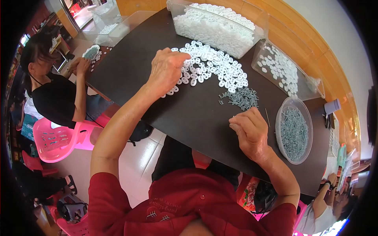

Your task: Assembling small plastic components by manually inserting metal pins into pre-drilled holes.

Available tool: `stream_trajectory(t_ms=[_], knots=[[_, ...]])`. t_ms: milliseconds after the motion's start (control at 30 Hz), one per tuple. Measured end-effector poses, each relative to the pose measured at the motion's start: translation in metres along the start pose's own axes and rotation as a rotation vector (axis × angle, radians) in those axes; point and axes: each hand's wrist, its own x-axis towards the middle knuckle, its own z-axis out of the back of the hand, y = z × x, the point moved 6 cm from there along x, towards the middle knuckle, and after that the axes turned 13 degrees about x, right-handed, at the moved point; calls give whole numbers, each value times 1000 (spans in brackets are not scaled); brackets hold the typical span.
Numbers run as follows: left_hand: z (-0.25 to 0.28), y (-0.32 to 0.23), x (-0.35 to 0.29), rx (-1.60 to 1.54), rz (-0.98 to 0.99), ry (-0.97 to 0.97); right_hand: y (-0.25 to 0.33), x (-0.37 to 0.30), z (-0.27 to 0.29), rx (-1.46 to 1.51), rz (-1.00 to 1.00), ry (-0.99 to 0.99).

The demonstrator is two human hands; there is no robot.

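Head view looks down on a dark tabletop [189, 118], and from where I stand nearly everything on it seems arranged for reach. Two-holed white ovals [233, 70] lie spread in a curved heap toward the far side, probably so single ones can be got at easily; they stand out sharply against the dark surface. A small pile of grey screw-like pegs [248, 99] sits at the heap's near right end, close enough, I'd guess, to spare long reaches.

The left hand [169, 65] rests over the heap's left edge, fingers curled downward with the index stretched toward the ovals; its fingertips are partly hidden, so I can't say whether it grips one. The right hand [252, 131] hovers just near of the grey pile, fingers bent in and thumb brought close against them. A pale speck shows at the tips, too small for me to know if anything is pinched.

Larger stocks stand farther out: a clear rectangular bin [258, 33] heaped with ovals at the far side, a shallower bin [305, 88] thinly strewn with white pieces to its right, and a round clear tub [310, 133] of pegs at the right. Their walls presumably stop loose pieces from scattering.
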Motion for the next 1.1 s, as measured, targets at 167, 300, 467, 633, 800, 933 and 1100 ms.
stream_trajectory(t_ms=[167, 300, 467, 633, 800, 933, 1100], knots=[[-11, 12, 6, 212, 29, 192, 2, -2, 3, 4, -6, -2], [-10, 5, -2, 238, -55, 188, 0, -5, 5, 25, -17, -11], [-12, 8, -3, 160, -26, 222, 2, -4, 3, 34, -11, -9], [-19, 0, 0, 248, -63, 285, 3, -3, 4, 31, 0, -10], [-30, -8, 2, 355, -98, 407, 6, -1, 2, 28, 0, -9], [-29, -14, 3, 295, -120, 389, 6, -2, 1, 39, 0, -19], [-6, -27, 6, 128, -56, 331, 2, -5, 5, 33, -20, -53]])
